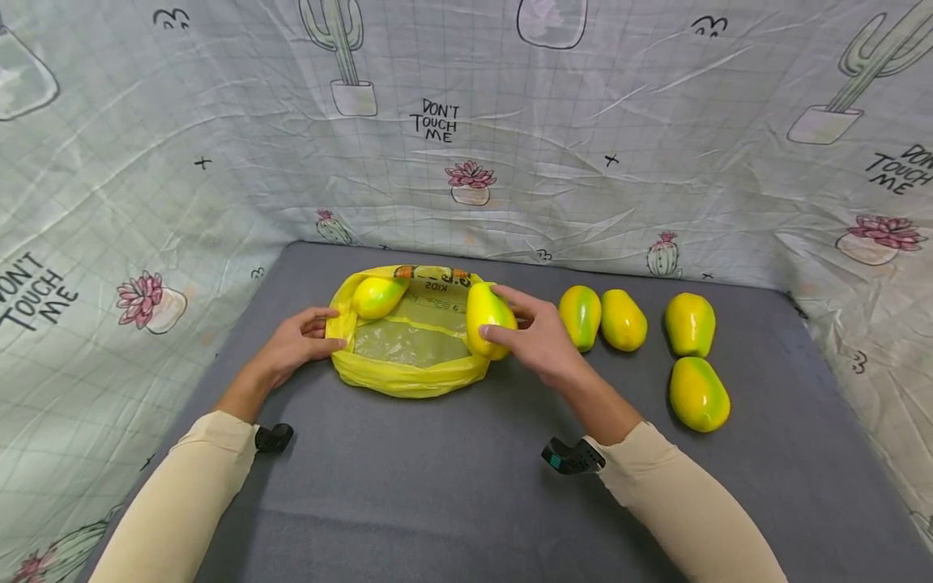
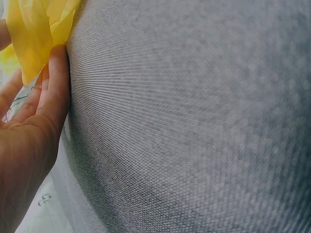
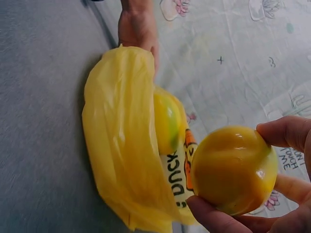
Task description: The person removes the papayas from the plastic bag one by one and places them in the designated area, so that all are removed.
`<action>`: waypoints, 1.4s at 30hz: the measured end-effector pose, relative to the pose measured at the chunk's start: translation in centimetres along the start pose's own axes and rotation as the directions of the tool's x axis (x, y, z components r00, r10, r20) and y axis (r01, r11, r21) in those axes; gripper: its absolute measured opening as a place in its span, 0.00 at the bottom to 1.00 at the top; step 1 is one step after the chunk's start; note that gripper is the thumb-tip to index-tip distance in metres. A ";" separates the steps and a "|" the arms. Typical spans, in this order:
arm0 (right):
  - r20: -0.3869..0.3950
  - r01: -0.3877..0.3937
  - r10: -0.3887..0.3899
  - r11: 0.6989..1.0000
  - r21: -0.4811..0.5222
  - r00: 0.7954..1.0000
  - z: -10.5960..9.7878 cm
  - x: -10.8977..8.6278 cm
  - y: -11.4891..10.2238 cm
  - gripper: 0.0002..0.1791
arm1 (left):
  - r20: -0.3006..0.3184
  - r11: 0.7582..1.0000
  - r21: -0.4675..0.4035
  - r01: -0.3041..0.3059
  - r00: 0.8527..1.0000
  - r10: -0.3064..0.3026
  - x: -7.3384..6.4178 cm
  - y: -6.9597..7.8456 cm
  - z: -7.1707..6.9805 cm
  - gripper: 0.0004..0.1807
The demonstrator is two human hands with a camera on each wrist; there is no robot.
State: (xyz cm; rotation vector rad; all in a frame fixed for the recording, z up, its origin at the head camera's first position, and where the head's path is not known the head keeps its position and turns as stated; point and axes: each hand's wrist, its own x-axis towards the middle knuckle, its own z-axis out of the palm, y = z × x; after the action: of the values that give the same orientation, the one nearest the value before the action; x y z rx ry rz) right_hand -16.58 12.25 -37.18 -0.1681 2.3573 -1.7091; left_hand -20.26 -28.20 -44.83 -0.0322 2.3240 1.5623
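A yellow plastic bag (image 1: 411, 380) lies on the grey table with its mouth spread wide, its rim turned outward. My left hand (image 1: 295, 346) holds the bag's left edge; in the left wrist view, yellow plastic (image 2: 34, 39) sits between its thumb and fingers. One yellow-green papaya (image 1: 379, 297) rests inside the bag at the left. In my right hand (image 1: 543, 336), another papaya (image 1: 490, 320) is gripped over the bag's right rim. The right wrist view shows thumb and fingertips around this papaya (image 3: 235, 170), beside the bag (image 3: 119, 131).
To the right, two papayas (image 1: 580, 317) (image 1: 624, 320) lie side by side. Farther right, one papaya (image 1: 690, 324) lies behind another (image 1: 700, 394). Printed cloth (image 1: 543, 146) hangs behind the grey table (image 1: 408, 486) and along its sides.
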 end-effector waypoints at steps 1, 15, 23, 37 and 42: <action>-0.002 -0.001 0.001 1.000 -0.008 1.000 -0.2 -0.2 0.2 0.39 | -0.001 1.000 0.000 0.000 1.000 0.000 0.0 0.0 0.0 0.42; -0.021 0.002 -0.004 0.995 -0.097 1.000 -3.0 -2.9 2.1 0.39 | -0.009 1.000 0.023 0.005 1.000 -0.005 -0.1 0.0 0.1 0.43; -0.033 -0.002 -0.002 0.992 -0.123 0.999 -4.8 -4.5 2.8 0.40 | -0.004 1.000 0.008 0.000 1.000 0.000 -0.2 0.0 0.1 0.43; -0.095 -0.042 0.025 0.984 -0.173 0.995 -8.0 -6.6 4.0 0.39 | -0.007 1.000 0.010 0.001 1.000 -0.001 -0.1 0.0 0.2 0.42; -0.112 -0.051 0.029 0.979 -0.196 0.993 -8.8 -7.4 4.3 0.39 | -0.014 1.000 0.015 0.000 1.000 0.000 -0.1 0.0 0.2 0.42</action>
State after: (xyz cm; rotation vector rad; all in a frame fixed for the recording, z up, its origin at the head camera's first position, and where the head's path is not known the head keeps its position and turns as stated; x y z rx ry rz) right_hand -11.48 23.41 -37.85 -0.0607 2.5910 -1.4980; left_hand -20.11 -28.01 -44.85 -0.0403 2.3467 1.5489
